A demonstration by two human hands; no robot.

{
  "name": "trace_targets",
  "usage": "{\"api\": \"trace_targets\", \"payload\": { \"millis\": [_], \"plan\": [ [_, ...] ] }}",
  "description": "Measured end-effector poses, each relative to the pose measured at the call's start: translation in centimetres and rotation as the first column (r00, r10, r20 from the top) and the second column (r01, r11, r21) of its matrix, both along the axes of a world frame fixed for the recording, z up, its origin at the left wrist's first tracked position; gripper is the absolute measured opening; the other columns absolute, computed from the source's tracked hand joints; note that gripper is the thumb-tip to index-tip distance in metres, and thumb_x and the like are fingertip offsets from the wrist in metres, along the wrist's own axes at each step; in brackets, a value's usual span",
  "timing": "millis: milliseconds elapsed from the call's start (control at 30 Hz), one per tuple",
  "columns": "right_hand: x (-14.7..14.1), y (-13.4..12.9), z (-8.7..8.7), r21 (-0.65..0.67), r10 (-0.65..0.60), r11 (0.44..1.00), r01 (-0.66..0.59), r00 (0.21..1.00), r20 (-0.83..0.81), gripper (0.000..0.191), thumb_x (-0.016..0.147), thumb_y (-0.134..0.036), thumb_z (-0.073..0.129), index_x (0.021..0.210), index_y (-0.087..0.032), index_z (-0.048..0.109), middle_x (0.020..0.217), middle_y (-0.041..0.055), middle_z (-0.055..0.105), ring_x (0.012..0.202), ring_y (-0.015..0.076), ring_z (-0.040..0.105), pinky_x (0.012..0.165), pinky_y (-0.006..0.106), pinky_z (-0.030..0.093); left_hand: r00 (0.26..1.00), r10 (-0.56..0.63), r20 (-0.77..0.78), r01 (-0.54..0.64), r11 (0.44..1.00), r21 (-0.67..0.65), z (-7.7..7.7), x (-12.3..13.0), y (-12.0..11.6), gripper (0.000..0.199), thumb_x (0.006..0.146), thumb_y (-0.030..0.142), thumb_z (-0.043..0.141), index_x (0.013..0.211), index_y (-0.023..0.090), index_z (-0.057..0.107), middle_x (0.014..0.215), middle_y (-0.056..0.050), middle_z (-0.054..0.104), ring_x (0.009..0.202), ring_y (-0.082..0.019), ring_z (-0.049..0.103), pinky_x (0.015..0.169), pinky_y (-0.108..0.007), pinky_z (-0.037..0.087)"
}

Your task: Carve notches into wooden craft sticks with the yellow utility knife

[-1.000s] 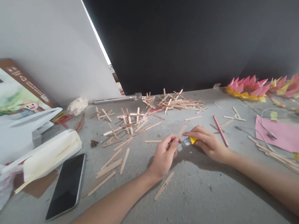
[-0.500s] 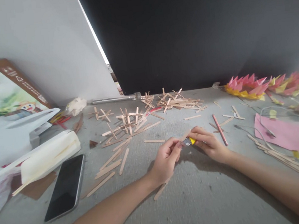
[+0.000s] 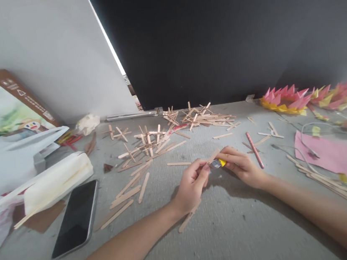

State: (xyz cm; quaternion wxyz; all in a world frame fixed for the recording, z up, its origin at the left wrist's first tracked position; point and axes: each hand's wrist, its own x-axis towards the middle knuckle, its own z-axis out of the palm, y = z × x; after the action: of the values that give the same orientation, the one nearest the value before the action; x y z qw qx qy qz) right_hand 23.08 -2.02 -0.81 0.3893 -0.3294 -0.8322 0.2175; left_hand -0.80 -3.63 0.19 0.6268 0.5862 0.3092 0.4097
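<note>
Between my two hands, just above the grey tabletop (image 3: 224, 233), is a flat wooden craft stick (image 3: 214, 156). My left hand (image 3: 192, 183) pinches its near end between thumb and fingers. My right hand (image 3: 239, 165) is closed around a small yellow box cutter (image 3: 223, 162), whose grey metal end points left against the stick. The right fingers hide most of the cutter's body and the stick's far end. Another craft stick (image 3: 187, 221) lies under my left wrist.
Loose and crossed craft sticks (image 3: 213, 118) spread across the back and left. A phone (image 3: 77, 220) and white packet (image 3: 59, 182) lie left. To the right are a red-pink pen (image 3: 255, 150), pink paper (image 3: 338, 156), a cable (image 3: 302, 148) and folded paper flowers (image 3: 287, 101).
Both hands have stayed almost in place. The craft stick and the box cutter have shifted very slightly between the fingers.
</note>
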Motion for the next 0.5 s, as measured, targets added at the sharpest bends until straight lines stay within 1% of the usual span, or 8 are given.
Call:
{"api": "trace_targets", "payload": {
  "millis": [133,233,500],
  "plan": [
    [0.04,0.03,-0.22,-0.016,0.008,1.0,-0.008,1.0,-0.002,0.042,0.113,-0.028,0.043,0.151,-0.034,0.061,0.112,0.0093,0.067,0.099,0.0235,0.064,0.087,0.04,0.053,1.0,0.0,-0.005,0.0,1.0,0.0,0.12,-0.1,0.01,0.037,0.105,0.055,0.055,0.103,0.02,0.062,0.06,0.008,0.036,0.054,-0.011,0.029,0.054,-0.027,0.023],
    [0.07,0.1,-0.4,-0.022,0.013,1.0,-0.013,1.0,-0.008,0.042,0.113,-0.028,0.044,0.151,-0.034,0.061,0.112,0.0093,0.067,0.1,0.0235,0.064,0.086,0.04,0.053,1.0,-0.006,0.005,0.006,1.0,0.006,-0.06,-0.2,0.07,0.034,0.107,0.052,0.054,0.104,0.019,0.062,0.061,0.008,0.037,0.055,-0.011,0.031,0.055,-0.026,0.024],
    [0.08,0.13,-0.49,-0.031,0.031,0.999,-0.031,0.999,-0.015,0.042,0.114,-0.031,0.041,0.151,-0.034,0.06,0.113,0.0103,0.067,0.1,0.0242,0.064,0.088,0.042,0.053,1.0,-0.008,0.03,0.008,1.0,0.008,-0.54,-0.11,0.11,0.032,0.108,0.049,0.054,0.107,0.018,0.063,0.061,0.009,0.036,0.055,-0.01,0.029,0.054,-0.026,0.022]
  ]
}}
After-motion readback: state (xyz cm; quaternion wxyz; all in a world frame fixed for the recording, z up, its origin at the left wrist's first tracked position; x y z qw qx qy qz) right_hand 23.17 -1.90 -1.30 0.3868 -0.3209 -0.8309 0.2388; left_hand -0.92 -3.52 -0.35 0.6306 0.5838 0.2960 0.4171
